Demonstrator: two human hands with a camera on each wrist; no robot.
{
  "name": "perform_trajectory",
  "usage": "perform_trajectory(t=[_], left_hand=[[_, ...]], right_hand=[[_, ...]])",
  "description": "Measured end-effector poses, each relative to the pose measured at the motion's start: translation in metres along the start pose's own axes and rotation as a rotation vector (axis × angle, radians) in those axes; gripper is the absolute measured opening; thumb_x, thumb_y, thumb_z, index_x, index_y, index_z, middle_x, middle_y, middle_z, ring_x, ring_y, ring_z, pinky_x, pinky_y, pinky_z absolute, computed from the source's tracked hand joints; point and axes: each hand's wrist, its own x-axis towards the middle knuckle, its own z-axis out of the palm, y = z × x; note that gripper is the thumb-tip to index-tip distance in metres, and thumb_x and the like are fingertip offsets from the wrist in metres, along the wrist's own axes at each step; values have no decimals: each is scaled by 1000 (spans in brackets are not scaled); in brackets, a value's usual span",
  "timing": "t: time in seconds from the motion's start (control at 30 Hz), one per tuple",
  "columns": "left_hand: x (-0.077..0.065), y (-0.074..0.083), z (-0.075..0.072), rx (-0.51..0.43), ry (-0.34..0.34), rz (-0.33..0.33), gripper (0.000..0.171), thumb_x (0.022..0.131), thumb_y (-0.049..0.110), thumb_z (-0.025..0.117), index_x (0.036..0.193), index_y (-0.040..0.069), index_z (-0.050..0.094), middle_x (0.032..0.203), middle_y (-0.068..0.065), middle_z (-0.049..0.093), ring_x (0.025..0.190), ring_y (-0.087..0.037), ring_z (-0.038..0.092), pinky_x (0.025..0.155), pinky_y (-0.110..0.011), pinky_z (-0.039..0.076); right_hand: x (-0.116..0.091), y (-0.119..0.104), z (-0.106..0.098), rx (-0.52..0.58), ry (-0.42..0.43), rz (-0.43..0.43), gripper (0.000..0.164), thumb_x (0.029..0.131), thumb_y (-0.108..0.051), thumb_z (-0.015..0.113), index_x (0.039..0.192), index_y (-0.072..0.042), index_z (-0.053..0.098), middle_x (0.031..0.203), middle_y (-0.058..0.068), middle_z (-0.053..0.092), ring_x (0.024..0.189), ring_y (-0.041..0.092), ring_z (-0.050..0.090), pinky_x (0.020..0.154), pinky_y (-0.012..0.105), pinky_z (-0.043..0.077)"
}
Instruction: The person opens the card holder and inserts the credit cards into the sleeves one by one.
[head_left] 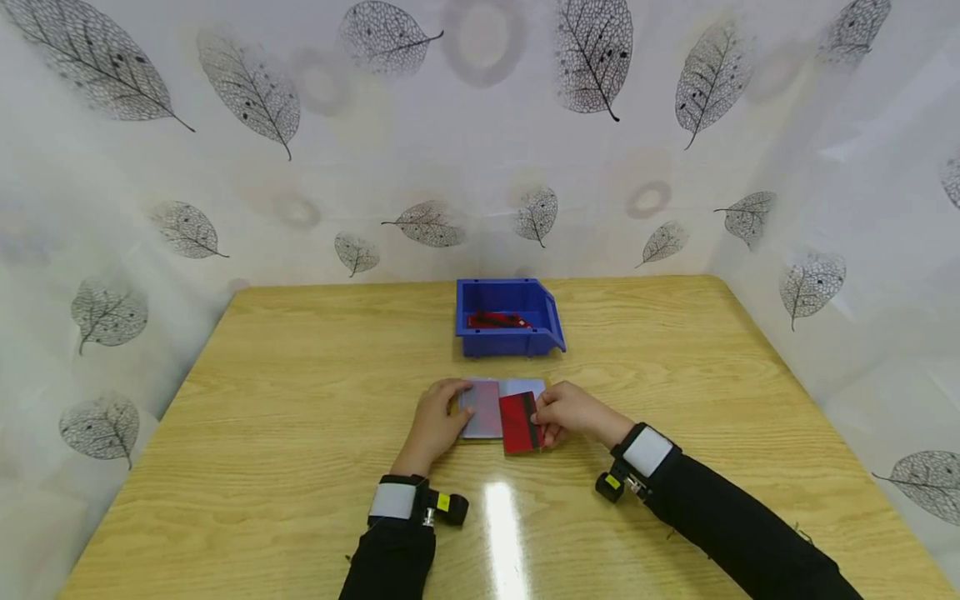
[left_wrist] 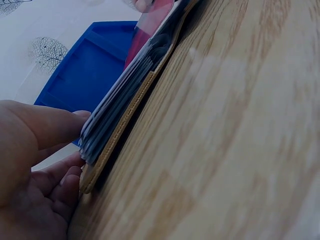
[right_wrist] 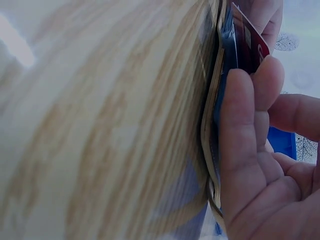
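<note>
A card holder point(head_left: 477, 425) with clear sleeves and a tan stitched cover point(left_wrist: 120, 132) lies spread open on the table. At its left edge my left hand point(head_left: 433, 423) pinches the sleeves and cover, thumb on top. My right hand point(head_left: 576, 414) holds a red card point(head_left: 517, 423) with a black stripe by its right side. That card lies over the right-hand page, its lower end reaching past the holder's near edge. In the right wrist view, the red card point(right_wrist: 248, 42) shows beyond the fingertips of my right hand point(right_wrist: 265, 160). A pinkish-red tint shows through the left sleeve.
Behind the card holder stands a blue bin point(head_left: 498, 343) with several red and black cards point(head_left: 495, 321) inside. The wooden table point(head_left: 315, 375) reaches back to a pale curtain point(head_left: 465, 150) printed with leaves. A camera is strapped to each wrist.
</note>
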Motion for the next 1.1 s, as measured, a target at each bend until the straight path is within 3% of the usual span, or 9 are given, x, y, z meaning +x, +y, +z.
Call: perform_trajectory(t=[0.57, 1.1], left_hand=[[-2, 3, -1, 2, -3, -13, 36, 89, 8, 67, 125, 2, 63, 134, -22, 52, 128, -41, 44, 107, -54, 34], [0, 3, -2, 8, -2, -16, 35, 89, 7, 67, 124, 3, 63, 134, -22, 53, 127, -41, 44, 107, -53, 33]], right_hand=[[-5, 6, -2, -65, -74, 5, 26, 92, -4, 57, 66, -5, 52, 58, 6, 59, 50, 13, 60, 52, 31, 55], [-14, 6, -2, -74, -78, -2, 20, 91, -4, 57, 72, -3, 55, 58, 6, 59, 50, 13, 59, 52, 30, 55]])
